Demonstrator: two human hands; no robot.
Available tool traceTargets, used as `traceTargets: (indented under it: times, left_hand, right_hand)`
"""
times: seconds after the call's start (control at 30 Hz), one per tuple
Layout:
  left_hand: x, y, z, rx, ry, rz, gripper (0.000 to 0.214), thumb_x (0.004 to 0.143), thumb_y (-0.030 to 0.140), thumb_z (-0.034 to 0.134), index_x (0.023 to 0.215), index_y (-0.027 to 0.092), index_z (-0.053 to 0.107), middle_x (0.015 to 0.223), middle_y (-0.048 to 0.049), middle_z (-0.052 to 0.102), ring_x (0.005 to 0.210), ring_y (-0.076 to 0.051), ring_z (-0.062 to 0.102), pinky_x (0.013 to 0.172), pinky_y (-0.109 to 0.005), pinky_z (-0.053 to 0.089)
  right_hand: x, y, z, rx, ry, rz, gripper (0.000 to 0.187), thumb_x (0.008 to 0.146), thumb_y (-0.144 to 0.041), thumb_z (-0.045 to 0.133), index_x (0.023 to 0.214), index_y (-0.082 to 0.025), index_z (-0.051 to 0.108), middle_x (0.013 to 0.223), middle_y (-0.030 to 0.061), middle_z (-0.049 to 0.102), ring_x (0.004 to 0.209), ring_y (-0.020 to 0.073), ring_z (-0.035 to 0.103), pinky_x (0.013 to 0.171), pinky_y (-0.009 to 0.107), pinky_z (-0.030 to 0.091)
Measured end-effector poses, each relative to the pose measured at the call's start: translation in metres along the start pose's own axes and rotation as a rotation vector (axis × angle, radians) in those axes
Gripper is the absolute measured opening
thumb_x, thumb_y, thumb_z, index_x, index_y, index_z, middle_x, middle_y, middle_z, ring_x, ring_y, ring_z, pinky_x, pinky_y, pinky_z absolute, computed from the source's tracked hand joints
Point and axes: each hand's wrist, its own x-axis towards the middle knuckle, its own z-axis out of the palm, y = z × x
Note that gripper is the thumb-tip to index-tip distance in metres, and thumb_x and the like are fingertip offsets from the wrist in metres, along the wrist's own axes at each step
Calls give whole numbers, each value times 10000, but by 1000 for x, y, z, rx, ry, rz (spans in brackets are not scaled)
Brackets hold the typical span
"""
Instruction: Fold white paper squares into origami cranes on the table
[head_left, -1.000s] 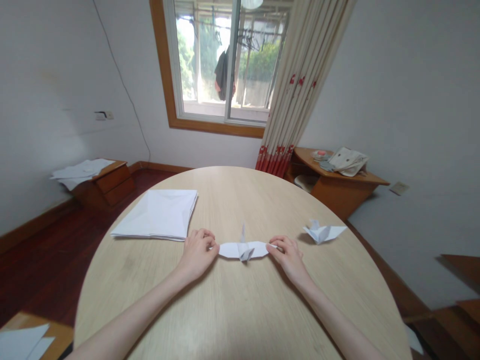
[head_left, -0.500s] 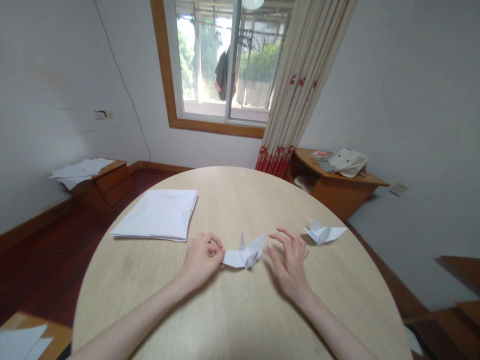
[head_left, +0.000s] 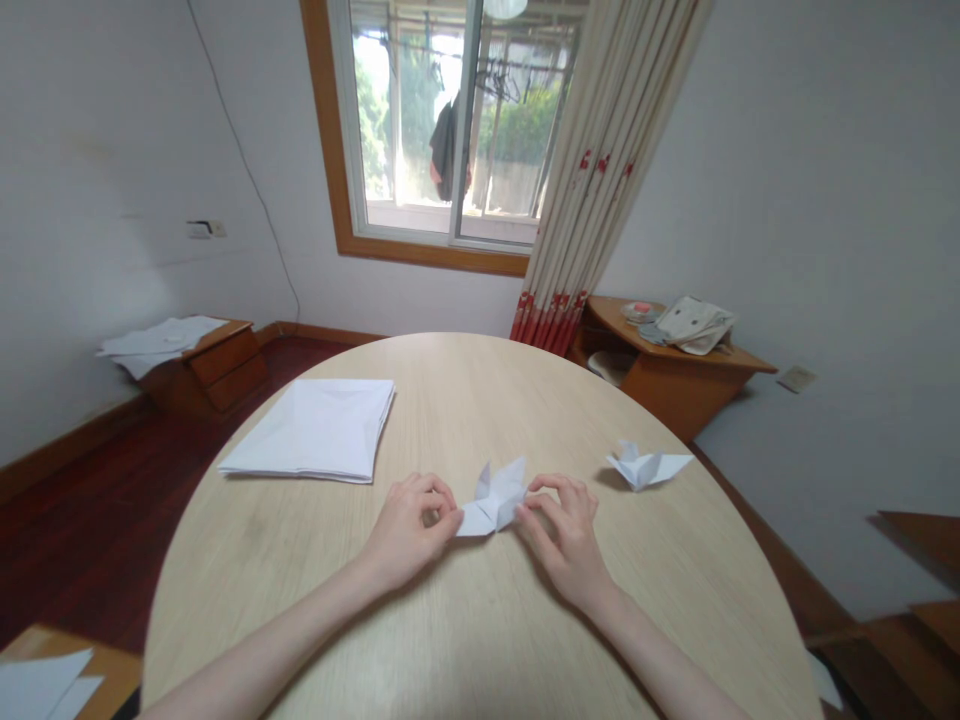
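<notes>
A white folded paper crane (head_left: 491, 503) is between my two hands, low over the round table (head_left: 465, 400). My left hand (head_left: 412, 520) pinches the tip of its left side between thumb and fingertips. On the other side, my right hand (head_left: 564, 525) has thumb and index finger closed on the crane's right edge. Two pointed flaps stick up from its middle. A second white paper crane (head_left: 649, 468) lies on the table to the right, apart from my right hand.
A stack of white paper (head_left: 311, 430) lies at the table's left. Behind the table stand a small drawer cabinet (head_left: 229, 370) with papers on it and a corner shelf (head_left: 675, 385) holding a cloth bag (head_left: 697, 325). A curtain (head_left: 600, 170) hangs beside the window.
My right hand has come left and closed its fingers on the crane's right side. My left hand and the crane have shifted slightly right. The second crane stays put.
</notes>
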Motion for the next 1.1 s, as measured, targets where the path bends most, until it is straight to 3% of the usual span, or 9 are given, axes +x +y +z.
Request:
traceTargets:
  times: [0.33, 0.53, 0.77, 1.1]
  left_hand:
    - [-1, 3, -4, -68, -14, 73, 438, 876, 418, 487, 509, 201, 588, 828, -49, 650, 846, -217, 569, 826, -337, 371]
    - [0, -4, -2, -60, 26, 86, 532, 954, 408, 354, 502, 193, 537, 773, -46, 618, 813, -204, 565, 800, -329, 377]
    - [2, -16, 2, 24, 122, 153, 210, 949, 340, 443, 892, 201, 590, 931, -50, 628, 919, -222, 551, 839, -348, 399]
    - [0, -17, 5, 88, 49, 288, 156, 952, 231, 467, 908, 207, 615, 940, -32, 631, 918, -206, 546, 836, -341, 402]
  right_hand:
    - [1, 4, 0, -1, 32, -6, 160, 924, -292, 502, 875, -245, 646, 1009, 73, 625, 974, 256, 528, 829, 417, 351]
    - [1, 8, 2, 84, 31, 26, 145, 916, -273, 511, 885, -249, 651, 1006, 67, 627, 975, 253, 536, 857, 434, 381]
    - [1, 7, 6, 238, 7, 56, 177, 946, -284, 478, 856, -232, 621, 1006, 81, 592, 959, 236, 527, 834, 403, 452]
    - [-1, 0, 7, 338, -80, 118, 216, 955, -305, 455, 828, -235, 614, 987, 76, 588, 973, 231, 541, 846, 385, 455]
